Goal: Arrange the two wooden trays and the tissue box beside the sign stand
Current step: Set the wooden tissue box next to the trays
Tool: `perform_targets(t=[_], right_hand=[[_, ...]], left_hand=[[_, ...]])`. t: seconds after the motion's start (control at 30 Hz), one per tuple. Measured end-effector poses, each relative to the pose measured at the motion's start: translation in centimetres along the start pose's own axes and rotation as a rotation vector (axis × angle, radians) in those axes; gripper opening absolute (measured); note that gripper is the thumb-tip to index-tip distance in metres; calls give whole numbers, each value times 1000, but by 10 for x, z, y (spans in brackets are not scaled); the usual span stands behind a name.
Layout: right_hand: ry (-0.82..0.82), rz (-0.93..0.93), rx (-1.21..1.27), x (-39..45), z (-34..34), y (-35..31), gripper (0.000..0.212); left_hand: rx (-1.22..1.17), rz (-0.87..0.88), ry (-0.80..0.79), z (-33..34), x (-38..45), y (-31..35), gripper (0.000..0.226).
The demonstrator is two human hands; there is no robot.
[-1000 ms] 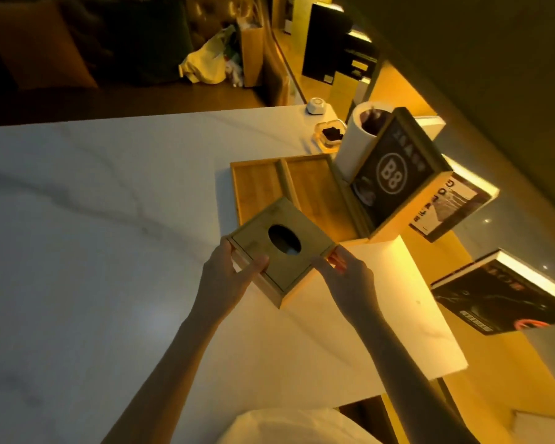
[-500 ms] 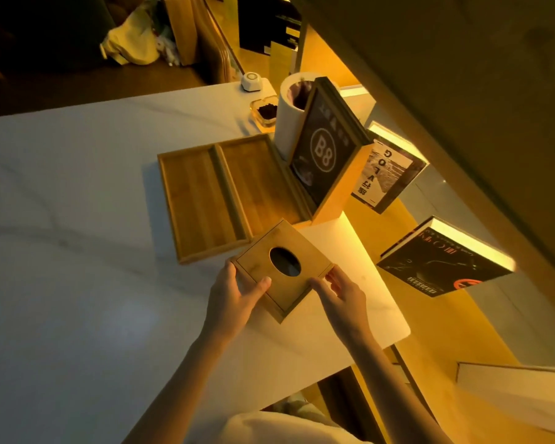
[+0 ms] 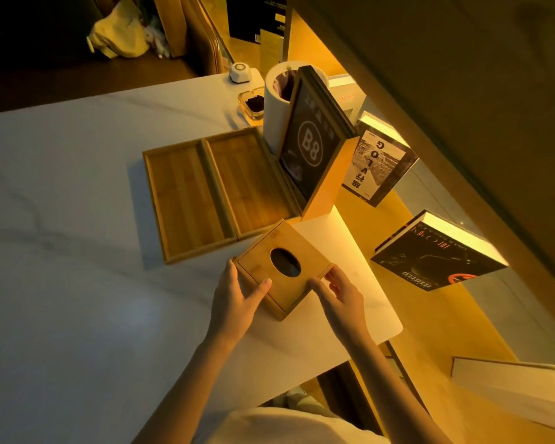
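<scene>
A square wooden tissue box (image 3: 260,267) with an oval hole in its lid rests on the white marble table, turned diagonally. My left hand (image 3: 237,299) grips its left corner, thumb on the lid. My right hand (image 3: 340,296) touches its right corner with the fingers bent. Just behind the box, two shallow wooden trays lie side by side: the left tray (image 3: 186,200) and the right tray (image 3: 247,184). The right tray touches the black "B8" sign stand (image 3: 311,145), which stands upright at the table's right edge.
Behind the sign stand stands a white cylinder (image 3: 276,123), with a glass ashtray (image 3: 252,104) and a small white device (image 3: 239,72) beyond it. Books (image 3: 436,251) lie on the lit shelf to the right. The table's right edge (image 3: 394,315) is close to my right hand.
The view has shifted, so the objects sit lower and further left in the frame. Both hands stay on the tissue box, which keeps its place in front of the trays.
</scene>
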State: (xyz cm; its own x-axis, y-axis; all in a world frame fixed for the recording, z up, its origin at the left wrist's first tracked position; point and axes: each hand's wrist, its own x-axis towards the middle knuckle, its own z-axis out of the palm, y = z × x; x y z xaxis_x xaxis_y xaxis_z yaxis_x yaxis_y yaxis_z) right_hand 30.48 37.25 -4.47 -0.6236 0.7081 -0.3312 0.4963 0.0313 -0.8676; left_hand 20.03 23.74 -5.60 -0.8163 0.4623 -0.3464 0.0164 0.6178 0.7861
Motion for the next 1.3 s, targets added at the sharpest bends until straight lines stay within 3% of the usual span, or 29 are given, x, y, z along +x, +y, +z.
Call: perform_targets(t=[0.1,0.27,0.5,0.8,1.0,1.1,1.17,1.23,1.3], right_hand=[[-35,23,-16,3,-5,0,46],[-66,-1,-45,11,-19,-2,59],[-76,36,47,10,-17,-3,44],[110,8,67,-12,6,8,45],[175,37,61,-16,17,9,48],[229,-49,-147,-21,15,6,52],[289,-267,-459,-24,14,6,54],[260,-442,-687,-28,20,7,53],[196,-450,-792,-30,30,9,52]], left_hand=[[29,3,29,2,-3,5,85],[260,207,162,6,-18,8,90],[419,211,46,2,-13,3,93],[404,311,-198,-27,12,3,91],[446,328,-251,-33,20,2,91],[534,359,-171,-30,16,1,92],[573,403,-133,-28,9,-2,93],[612,435,-157,-26,3,-8,92],[641,433,-180,-24,0,-13,91]])
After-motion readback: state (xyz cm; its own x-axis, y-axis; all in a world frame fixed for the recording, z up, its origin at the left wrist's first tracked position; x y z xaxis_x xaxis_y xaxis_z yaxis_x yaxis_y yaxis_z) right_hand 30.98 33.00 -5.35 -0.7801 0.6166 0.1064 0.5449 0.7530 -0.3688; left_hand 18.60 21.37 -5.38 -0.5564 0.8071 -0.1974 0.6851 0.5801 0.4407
